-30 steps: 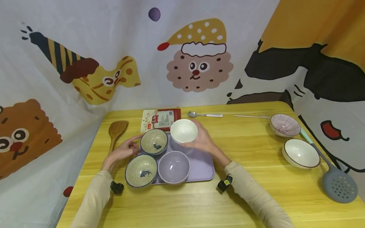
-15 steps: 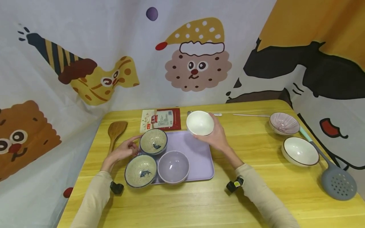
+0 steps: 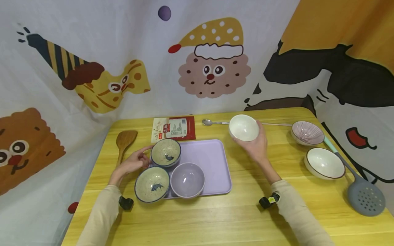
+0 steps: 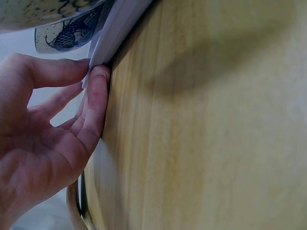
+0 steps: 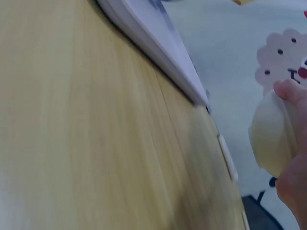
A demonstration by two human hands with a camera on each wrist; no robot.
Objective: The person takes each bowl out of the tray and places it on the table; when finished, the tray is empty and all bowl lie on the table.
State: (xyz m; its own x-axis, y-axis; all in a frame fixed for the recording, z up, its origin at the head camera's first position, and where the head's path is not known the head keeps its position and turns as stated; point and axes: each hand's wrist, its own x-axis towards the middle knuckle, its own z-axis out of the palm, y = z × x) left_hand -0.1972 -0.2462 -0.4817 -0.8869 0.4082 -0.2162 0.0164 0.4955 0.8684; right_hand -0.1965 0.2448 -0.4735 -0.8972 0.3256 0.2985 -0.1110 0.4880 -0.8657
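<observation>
My right hand [image 3: 258,145] grips a small white bowl [image 3: 244,127], held up off the table to the right of the lilac tray [image 3: 217,164]. The right wrist view shows the bowl's [image 5: 273,136] outside with fingers round it. At the tray's left edge, my left hand [image 3: 134,163] pinches the rim between thumb and fingers, plain in the left wrist view [image 4: 62,105]. On the tray's left part stand a speckled bowl with a blue fish [image 3: 163,150], a second such bowl [image 3: 149,186] overhanging the front corner, and a lilac bowl [image 3: 187,181].
A wooden spatula [image 3: 126,139] lies left of the tray. Behind it are a red and cream packet [image 3: 178,128] and a spoon [image 3: 207,122]. At the right stand a pink striped bowl [image 3: 307,132] and a brown-rimmed white bowl [image 3: 324,164], beside a grey slotted turner [image 3: 366,198].
My right hand has lifted the white bowl from over the tray and carried it right, past the tray's right edge. The left hand has stayed at the tray's left rim.
</observation>
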